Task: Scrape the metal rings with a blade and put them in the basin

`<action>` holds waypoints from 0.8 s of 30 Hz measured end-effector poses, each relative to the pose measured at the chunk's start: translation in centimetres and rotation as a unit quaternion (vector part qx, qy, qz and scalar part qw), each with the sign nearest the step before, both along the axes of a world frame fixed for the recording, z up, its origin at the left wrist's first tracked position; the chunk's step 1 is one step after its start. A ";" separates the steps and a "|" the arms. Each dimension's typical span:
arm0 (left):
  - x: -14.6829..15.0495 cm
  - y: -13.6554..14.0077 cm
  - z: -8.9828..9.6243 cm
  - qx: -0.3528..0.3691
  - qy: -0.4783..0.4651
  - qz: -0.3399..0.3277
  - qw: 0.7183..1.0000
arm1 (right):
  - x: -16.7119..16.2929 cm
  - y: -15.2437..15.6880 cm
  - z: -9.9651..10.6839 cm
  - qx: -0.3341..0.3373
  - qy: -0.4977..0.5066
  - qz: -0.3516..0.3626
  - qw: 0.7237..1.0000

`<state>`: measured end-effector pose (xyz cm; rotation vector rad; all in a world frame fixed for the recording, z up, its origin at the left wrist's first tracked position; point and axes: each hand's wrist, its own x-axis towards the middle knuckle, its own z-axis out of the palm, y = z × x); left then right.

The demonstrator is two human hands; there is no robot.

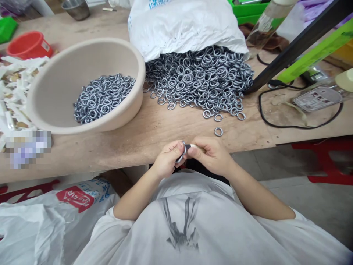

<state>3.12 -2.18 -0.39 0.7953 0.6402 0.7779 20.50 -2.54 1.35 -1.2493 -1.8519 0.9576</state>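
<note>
In front of my body, just off the table's near edge, my left hand (168, 157) pinches a grey ring (181, 154) between thumb and fingers. Close against it, my right hand (212, 152) is closed on a small tool with a dark tip (188, 146) and a pale handle, mostly hidden by the fingers. The dark tip meets the ring. A single loose ring (218, 131) lies on the wood beyond my hands. Behind it a big heap of grey rings (193, 79) spills from a white sack (184, 27). More rings (103, 97) fill part of a beige basin (46, 95).
White plastic pieces (13, 92) and a red bowl (27, 45) are on the left. A metal cup (75, 9) stands at the back. On the right are a slanting black bar (292, 48), a black cable (298, 127) and a clear jar (317, 98). Red stools show below.
</note>
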 end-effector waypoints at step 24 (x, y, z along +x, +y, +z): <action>0.6 0.5 -0.6 0.046 0.099 0.052 0.993 | 0.2 0.3 1.2 -0.189 0.198 -0.006 0.962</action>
